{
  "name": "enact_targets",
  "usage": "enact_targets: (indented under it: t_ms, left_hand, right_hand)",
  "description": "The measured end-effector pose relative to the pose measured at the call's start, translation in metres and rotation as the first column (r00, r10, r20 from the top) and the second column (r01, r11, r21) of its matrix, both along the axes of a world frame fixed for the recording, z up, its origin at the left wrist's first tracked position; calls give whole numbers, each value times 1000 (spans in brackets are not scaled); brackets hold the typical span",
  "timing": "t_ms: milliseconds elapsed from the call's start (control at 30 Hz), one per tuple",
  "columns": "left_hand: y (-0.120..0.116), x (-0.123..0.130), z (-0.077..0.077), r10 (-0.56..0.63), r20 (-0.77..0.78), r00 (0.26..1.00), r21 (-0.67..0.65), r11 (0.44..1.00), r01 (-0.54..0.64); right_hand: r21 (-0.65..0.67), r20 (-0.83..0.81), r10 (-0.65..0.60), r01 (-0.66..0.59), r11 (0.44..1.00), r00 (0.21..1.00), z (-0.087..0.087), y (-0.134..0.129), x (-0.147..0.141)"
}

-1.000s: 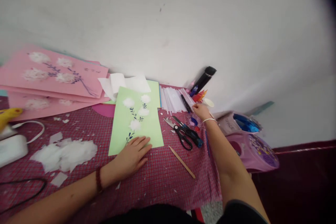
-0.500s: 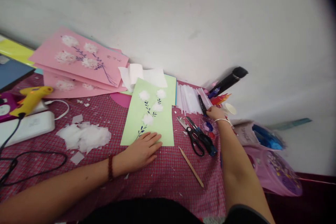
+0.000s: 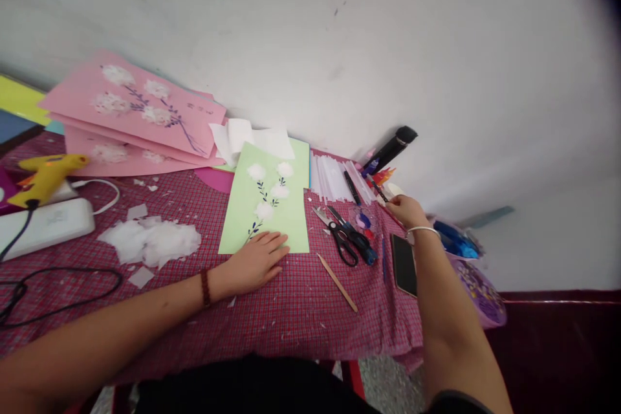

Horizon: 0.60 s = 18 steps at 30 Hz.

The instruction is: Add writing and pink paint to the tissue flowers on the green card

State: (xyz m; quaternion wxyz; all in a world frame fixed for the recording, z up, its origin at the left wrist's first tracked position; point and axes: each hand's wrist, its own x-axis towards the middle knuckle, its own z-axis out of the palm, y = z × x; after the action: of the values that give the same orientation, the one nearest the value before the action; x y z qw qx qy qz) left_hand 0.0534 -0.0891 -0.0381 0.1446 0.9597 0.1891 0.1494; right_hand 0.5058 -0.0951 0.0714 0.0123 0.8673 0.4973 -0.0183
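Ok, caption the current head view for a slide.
Left hand on a green sheet decorated with white flowers, right hand holding a slim dark tool to the right of black-handled scissors.

The left hand (image 3: 257, 260) rests on green paper (image 3: 293, 210); the right hand (image 3: 406, 211) pinches a slim tool (image 3: 378, 189).

head view | it rides on your head, above the near side of the green sheet (image 3: 291, 217) | faces forward and down over that sheet | near and wide: you also get the wall (image 3: 310, 45) beyond the sheet and speckled floor (image 3: 388, 381) off its near right side
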Motion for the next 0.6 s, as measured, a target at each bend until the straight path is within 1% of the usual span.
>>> enact_targets:
  t_ms: [100,233,367,600]
  left_hand:
    - [0,0,-2,0,13,1000,-6,1000,0]
    - [-1,0,-2,3,-2,1000,17,1000,-3]
    - [-2,1,3,11,-29,1000,34,999,-10]
    - [-1,2,6,-3,-32,999,13,1000,4]
  right_hand:
    - [15,0,7,-7,1000,1000,1,0,-3]
    - [26,9,13,-13,1000,1000,-3,7,-4]
    - [20,14,33,-33,999,999,-10,16,-4]
    - [-6,-1,50,-50,999,999,-26,28,2]
